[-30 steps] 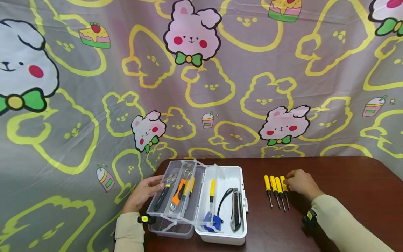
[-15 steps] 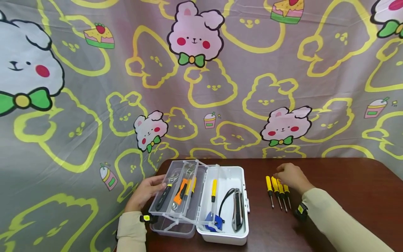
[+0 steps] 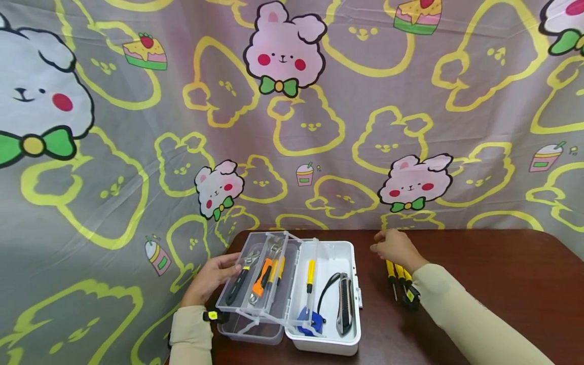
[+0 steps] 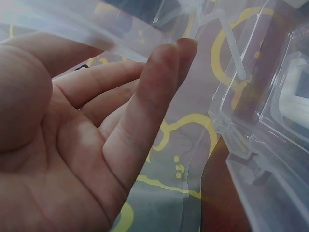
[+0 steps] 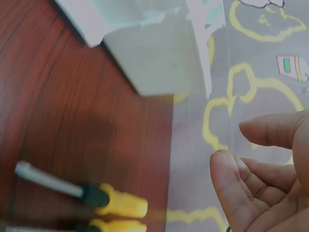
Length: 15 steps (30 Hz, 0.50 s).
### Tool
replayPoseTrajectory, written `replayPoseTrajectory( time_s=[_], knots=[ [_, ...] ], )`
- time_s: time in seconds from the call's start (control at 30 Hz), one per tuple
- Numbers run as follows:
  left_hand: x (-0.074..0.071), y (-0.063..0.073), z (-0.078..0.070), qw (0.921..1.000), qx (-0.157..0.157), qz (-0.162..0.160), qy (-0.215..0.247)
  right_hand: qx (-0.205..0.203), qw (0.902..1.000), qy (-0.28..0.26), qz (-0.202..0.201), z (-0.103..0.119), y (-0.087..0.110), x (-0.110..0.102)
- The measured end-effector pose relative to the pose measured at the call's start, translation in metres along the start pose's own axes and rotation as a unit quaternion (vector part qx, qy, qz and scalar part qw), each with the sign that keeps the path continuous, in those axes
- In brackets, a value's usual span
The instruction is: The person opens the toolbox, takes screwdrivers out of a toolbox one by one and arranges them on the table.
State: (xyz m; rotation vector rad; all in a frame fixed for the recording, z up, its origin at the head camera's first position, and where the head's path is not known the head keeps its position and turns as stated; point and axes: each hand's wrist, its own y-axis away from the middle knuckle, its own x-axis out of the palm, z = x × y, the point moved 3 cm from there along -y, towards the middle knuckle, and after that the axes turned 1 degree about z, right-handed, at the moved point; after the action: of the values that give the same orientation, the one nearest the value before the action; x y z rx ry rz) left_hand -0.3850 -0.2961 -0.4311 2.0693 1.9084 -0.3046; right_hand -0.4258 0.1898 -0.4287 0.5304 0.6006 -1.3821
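Observation:
My left hand (image 3: 211, 279) holds the outer edge of a raised clear tray (image 3: 228, 302), thumb against fingers; the left wrist view shows the fingers (image 4: 140, 116) along its edge. This tray folds out from a white toolbox (image 3: 325, 347). In it lie an adjustable wrench (image 3: 238, 284) with a black handle and an orange-handled tool (image 3: 261, 278). My right hand (image 3: 399, 249) hovers over the far end of several yellow-handled screwdrivers (image 3: 391, 274), partly hiding them. In the right wrist view, its thumb and fingertips are apart with nothing between, clear of the nearest screwdriver (image 5: 118, 200).
Inside the toolbox are a blue tape measure (image 3: 312, 323), a grey utility knife (image 3: 344, 304) and, above the tape, another yellow screwdriver (image 3: 311, 274). A clear lid (image 3: 274, 337) lies at its left. The brown table (image 3: 493, 268) meets a patterned curtain (image 3: 337, 152) behind.
My right hand has moved left, from beside the rightmost screwdriver to above the left end of the row, holding nothing. The left hand stays on the clear tray.

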Motion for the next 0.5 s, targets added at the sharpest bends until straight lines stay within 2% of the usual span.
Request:
replayPoseTrajectory(
  time_s=[0.5],
  knots=[
    [-0.001,-0.001,0.002,0.9999,0.007,0.01,0.006,-0.049,0.9988,-0.007,-0.004,0.051,-0.015,0.018]
  ],
)
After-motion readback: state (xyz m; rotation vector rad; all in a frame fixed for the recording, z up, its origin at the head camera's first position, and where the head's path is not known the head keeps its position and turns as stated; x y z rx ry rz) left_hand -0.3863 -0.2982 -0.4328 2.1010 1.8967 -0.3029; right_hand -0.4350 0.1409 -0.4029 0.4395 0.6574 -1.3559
